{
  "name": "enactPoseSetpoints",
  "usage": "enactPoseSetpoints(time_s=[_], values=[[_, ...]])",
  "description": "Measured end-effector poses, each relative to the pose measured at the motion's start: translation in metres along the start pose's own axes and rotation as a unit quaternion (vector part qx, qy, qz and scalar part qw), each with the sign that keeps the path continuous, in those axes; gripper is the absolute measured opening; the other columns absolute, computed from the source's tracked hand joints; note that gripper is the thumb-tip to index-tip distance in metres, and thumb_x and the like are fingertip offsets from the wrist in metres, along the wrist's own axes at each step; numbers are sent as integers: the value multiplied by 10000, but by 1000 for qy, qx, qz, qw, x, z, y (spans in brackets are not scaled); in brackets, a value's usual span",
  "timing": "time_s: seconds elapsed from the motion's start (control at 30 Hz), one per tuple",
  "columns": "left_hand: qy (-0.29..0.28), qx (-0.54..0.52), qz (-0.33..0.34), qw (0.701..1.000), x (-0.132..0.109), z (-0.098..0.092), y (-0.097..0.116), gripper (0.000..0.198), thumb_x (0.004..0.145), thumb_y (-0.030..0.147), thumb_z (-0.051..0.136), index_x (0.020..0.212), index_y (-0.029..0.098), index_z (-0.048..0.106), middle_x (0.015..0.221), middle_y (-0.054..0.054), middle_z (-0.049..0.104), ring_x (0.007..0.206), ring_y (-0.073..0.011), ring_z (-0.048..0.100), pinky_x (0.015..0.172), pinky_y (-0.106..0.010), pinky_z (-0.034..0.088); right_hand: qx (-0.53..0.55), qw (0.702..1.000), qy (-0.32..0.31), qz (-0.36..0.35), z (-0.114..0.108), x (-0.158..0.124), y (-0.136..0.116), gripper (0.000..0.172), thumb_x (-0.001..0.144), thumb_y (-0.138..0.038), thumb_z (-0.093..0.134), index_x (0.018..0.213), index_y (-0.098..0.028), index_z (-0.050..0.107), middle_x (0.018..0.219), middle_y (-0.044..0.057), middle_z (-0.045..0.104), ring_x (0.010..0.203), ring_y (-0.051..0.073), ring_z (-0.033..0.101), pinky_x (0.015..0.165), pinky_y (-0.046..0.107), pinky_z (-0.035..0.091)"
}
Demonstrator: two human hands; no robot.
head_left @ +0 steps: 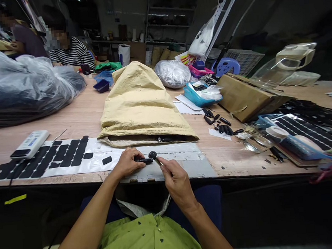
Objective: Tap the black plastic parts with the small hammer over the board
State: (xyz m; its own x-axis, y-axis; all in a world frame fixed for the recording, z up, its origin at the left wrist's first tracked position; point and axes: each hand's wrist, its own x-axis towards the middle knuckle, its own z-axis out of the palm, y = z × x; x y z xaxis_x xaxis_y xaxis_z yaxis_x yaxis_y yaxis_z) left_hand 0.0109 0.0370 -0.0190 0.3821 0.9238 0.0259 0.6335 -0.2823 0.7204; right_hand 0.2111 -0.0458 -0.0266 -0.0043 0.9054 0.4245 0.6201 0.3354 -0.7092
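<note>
Near the table's front edge, my left hand [128, 162] is closed on a small, dark, elongated part [146, 160] that lies over the grey board [173, 172]. My right hand [177, 181] grips the thin shaft of a tool with a round black head [152, 155]. That head is just above the right end of the dark part; whether they touch I cannot tell. Right behind both hands lies a large yellow sack [141, 103], its open mouth facing me, with dark items partly visible inside. To the left, a white sheet [95, 146] carries rows of black stickers [65, 153].
A white electronic device [31, 144] stands on the left, in front of a big plastic bag [23, 90]. Black parts [224, 129] lie scattered right of the sack, near a blue basket [204, 94] and a cardboard box [247, 98]. Across the table sits a person in stripes [77, 53].
</note>
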Motion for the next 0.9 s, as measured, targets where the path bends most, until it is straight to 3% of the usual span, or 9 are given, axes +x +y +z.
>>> enactPoseSetpoints(time_s=[0.3,0.5,0.7,0.9], values=[[4,-5,-10,1000,1,0,2,92,670,236,757,751,204,726,808,-9,670,876,-203,535,785,-310,415,-58,997,-43,-1,15,-5,-7,387,975,-175,416,1278,-243,648,846,28,590,772,136,592,747,236,478],[2,-11,-12,1000,1,-1,4,117,672,227,764,786,209,747,855,-11,705,899,-214,551,830,-335,414,-48,999,13,0,6,-5,-2,375,984,-202,424,1286,-252,641,869,30,595,807,139,594,772,243,480],[9,-11,-17,1000,0,0,3,128,674,230,751,801,210,752,845,-17,700,895,-215,543,804,-327,420,-59,998,-11,3,7,-10,3,370,976,-190,425,1259,-245,657,851,23,607,785,134,600,749,240,474],[-1,2,7,1000,1,1,-3,167,750,345,713,841,214,762,866,-28,701,896,-220,535,833,-347,397,-175,981,75,33,-11,7,25,321,954,-226,489,1206,-251,687,899,29,653,815,154,587,719,258,424]])
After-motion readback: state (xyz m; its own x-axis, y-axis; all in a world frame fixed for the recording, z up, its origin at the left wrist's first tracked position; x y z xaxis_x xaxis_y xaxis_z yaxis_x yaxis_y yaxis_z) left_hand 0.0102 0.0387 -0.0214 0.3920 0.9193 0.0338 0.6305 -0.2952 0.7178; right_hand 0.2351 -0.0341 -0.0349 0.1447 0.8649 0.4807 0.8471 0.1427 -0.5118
